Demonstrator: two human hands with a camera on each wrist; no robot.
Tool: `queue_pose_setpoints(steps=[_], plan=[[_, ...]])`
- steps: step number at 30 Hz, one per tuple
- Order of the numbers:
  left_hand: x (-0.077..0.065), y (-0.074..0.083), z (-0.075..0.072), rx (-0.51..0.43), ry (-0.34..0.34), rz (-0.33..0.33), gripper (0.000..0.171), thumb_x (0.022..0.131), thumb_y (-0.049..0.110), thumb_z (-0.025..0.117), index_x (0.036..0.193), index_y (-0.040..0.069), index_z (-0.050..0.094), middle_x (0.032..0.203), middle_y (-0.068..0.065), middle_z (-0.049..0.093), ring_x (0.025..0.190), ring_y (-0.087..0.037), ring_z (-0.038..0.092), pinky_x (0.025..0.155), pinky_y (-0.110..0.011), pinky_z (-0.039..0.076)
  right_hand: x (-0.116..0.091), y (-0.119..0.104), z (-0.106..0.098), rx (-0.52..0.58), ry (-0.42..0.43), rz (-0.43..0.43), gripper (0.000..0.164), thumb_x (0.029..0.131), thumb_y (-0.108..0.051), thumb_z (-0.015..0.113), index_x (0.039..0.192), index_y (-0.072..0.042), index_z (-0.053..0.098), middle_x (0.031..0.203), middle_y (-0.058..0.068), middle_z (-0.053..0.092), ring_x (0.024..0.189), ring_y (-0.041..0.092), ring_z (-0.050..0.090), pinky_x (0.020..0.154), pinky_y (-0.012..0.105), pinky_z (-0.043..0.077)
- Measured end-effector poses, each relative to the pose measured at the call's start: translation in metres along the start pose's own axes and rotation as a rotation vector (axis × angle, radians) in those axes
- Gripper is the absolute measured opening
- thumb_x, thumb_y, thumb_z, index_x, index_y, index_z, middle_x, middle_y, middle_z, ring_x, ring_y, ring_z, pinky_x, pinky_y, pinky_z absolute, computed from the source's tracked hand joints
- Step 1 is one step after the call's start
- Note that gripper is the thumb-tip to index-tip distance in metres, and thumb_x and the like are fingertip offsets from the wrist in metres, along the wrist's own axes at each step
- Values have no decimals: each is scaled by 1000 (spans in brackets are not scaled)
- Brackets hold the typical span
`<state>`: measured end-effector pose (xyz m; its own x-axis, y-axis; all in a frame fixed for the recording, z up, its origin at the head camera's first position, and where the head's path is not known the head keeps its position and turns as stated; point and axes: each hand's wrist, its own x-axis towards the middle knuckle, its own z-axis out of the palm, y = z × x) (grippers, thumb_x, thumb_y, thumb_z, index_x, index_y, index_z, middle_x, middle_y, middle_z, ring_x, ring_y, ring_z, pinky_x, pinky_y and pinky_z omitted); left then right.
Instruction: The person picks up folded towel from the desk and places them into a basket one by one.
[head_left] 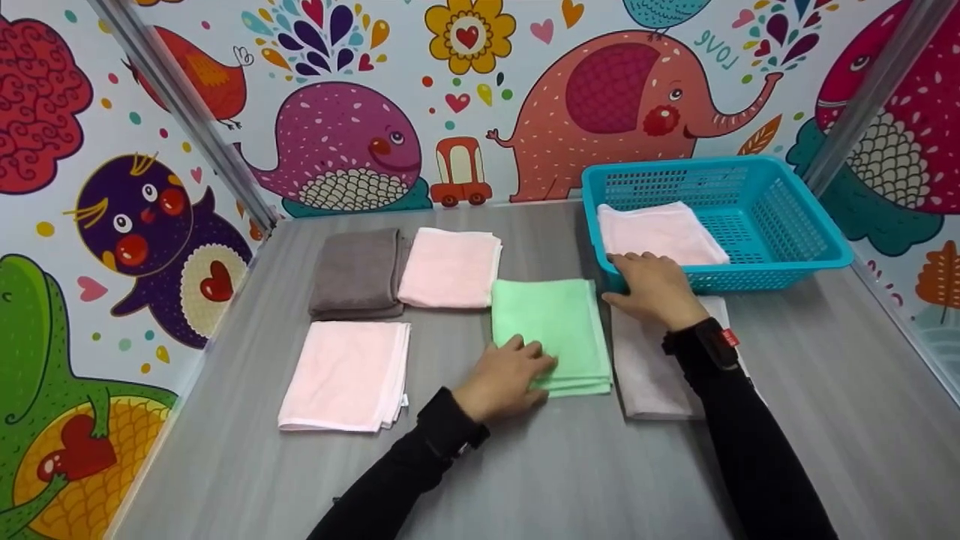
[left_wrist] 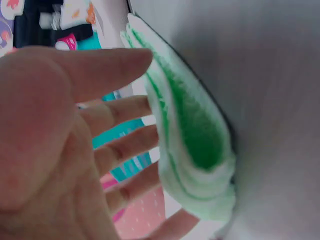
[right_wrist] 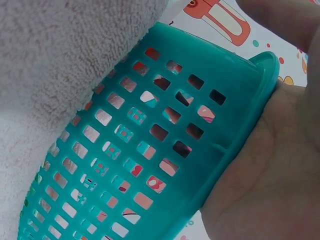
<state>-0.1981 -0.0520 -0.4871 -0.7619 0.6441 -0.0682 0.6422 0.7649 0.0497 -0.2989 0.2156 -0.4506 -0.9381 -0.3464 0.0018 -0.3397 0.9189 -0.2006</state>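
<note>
In the head view my left hand (head_left: pixel 504 379) rests its fingers on the near edge of a folded green towel (head_left: pixel 551 319). The left wrist view shows the towel's stacked folds (left_wrist: pixel 197 135) beside the extended thumb and fingers. My right hand (head_left: pixel 651 291) lies over the near-left corner of a turquoise basket (head_left: pixel 772 277), fingertips by the rim. Its palm meets that rim in the right wrist view, with the thumb held apart. Inside the basket, at its left, lies a folded pink towel (head_left: pixel 656 231). Below the right hand is a light grey towel (head_left: pixel 654 379), partly covered by the forearm.
A dark grey towel (head_left: pixel 356 271) and a pink towel (head_left: pixel 451 268) lie side by side at the back left. Nearer is another folded pink towel (head_left: pixel 341 375). Patterned panels (head_left: pixel 465 97) and metal posts (head_left: pixel 187 112) bound the grey tabletop (head_left: pixel 555 472).
</note>
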Motion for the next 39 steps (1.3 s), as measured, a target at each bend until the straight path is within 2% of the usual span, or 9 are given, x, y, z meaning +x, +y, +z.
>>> queue_pose_setpoints(steps=[8,13,17,23,26,29,33,36,39], plan=[[-29,22,2,35,2,61,44,97,46,68,137,28,64,122,5,62,106,-15,53,76,-28,45,-2,0,2,-7,40,-18,66,96,-33,72,148,2,52,139,28,62,125,48,57,107,64,42],[-29,29,1,31,20,63,42,99,49,66,134,27,65,122,4,62,104,-15,53,72,-28,42,-5,2,1,23,63,-17,64,97,-29,72,148,3,51,139,29,61,126,49,57,108,65,41],[-25,22,-2,-73,26,35,38,101,49,62,132,27,68,124,4,64,105,-16,57,71,-28,46,-7,1,-3,78,58,-21,67,98,-27,71,153,1,45,143,30,58,131,50,54,111,66,38],[-18,0,-3,-349,172,-117,33,99,35,70,124,14,69,121,-6,64,108,-24,60,79,-38,56,-15,-9,-10,121,153,-76,69,97,-22,74,155,-1,44,141,27,57,129,46,53,108,60,44],[-16,-10,0,-394,270,-219,39,93,30,77,125,11,65,116,-10,59,100,-27,61,79,-41,55,-20,-20,-12,142,267,-117,64,93,-19,78,149,-2,51,131,24,59,119,40,55,98,54,51],[-16,-18,3,-414,289,-276,47,90,28,80,131,13,62,114,-14,54,85,-27,60,74,-42,53,-25,-32,-12,182,310,-147,54,92,-16,79,140,-1,59,116,20,63,102,34,60,83,49,53],[-17,-23,6,-459,226,-308,53,91,31,78,138,18,58,116,-21,55,80,-30,61,72,-45,53,-29,-45,-2,221,138,-159,47,93,-19,78,134,-1,63,109,19,68,92,30,65,78,47,55],[-16,-26,7,-509,172,-311,52,93,33,76,137,16,56,112,-25,65,90,-36,66,79,-49,54,-28,-50,11,210,-49,-164,58,90,-24,80,141,-2,60,119,22,66,101,33,65,87,51,56],[-14,-28,9,-549,121,-308,49,94,33,75,136,17,55,103,-20,72,95,-33,67,82,-48,53,-28,-51,22,192,-158,-152,72,86,-27,83,147,-2,55,131,27,58,112,40,62,95,56,54]])
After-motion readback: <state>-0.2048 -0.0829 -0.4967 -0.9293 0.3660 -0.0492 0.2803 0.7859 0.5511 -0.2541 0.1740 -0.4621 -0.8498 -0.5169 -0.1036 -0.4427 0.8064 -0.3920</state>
